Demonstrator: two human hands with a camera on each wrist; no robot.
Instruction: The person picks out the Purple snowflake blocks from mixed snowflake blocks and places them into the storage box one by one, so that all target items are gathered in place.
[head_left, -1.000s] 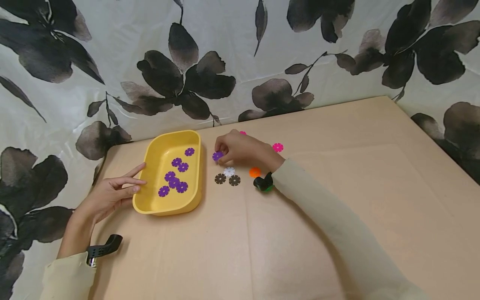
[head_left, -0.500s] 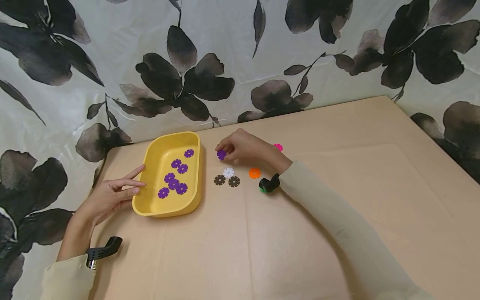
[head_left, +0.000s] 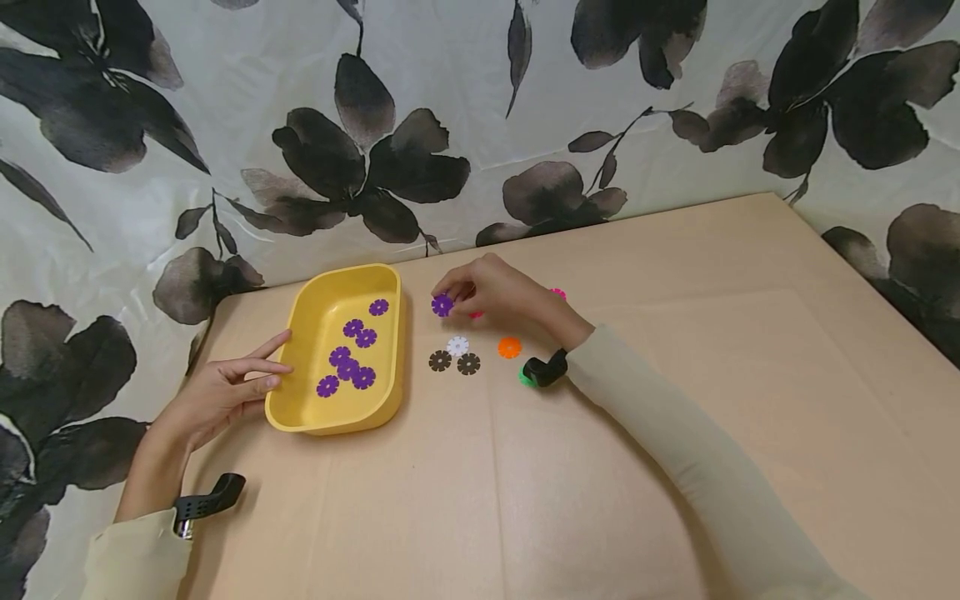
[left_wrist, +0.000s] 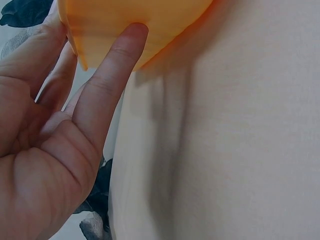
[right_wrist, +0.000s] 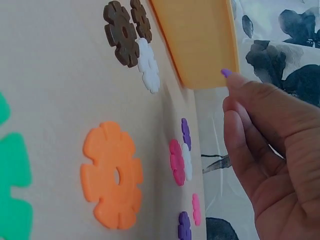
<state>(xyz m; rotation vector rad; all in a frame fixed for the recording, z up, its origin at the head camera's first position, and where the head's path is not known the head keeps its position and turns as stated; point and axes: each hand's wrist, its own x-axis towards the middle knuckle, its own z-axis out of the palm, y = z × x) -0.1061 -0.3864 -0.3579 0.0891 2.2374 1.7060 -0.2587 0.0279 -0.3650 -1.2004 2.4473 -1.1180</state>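
Observation:
My right hand [head_left: 498, 292] pinches a purple flower-shaped disc [head_left: 442, 305] between thumb and fingertips, just right of the yellow tray [head_left: 396, 367]. In the right wrist view only a sliver of that purple disc [right_wrist: 226, 73] shows at the fingertips, overlapping the tray wall. My left hand [head_left: 213, 396] rests at the tray's left side with its fingers fairly straight. From the left wrist view, one fingertip [left_wrist: 135, 32] presses the tray's outer wall. Several purple flower discs [head_left: 348, 368] lie inside the tray.
Beside the tray lie a white flower disc [head_left: 458, 345] and two brown ones [head_left: 468, 363]. An orange disc [head_left: 509, 347] and a green one [head_left: 526, 377] lie farther right. Pink discs [right_wrist: 177, 162] and other purple ones [right_wrist: 184, 227] lie near the right hand. A floral cloth [head_left: 450, 75] hangs behind.
My right hand has moved slightly right and up with the purple disc, which now faces the head camera more fully. A pink disc shows beneath the hand. The left hand stays at the tray.

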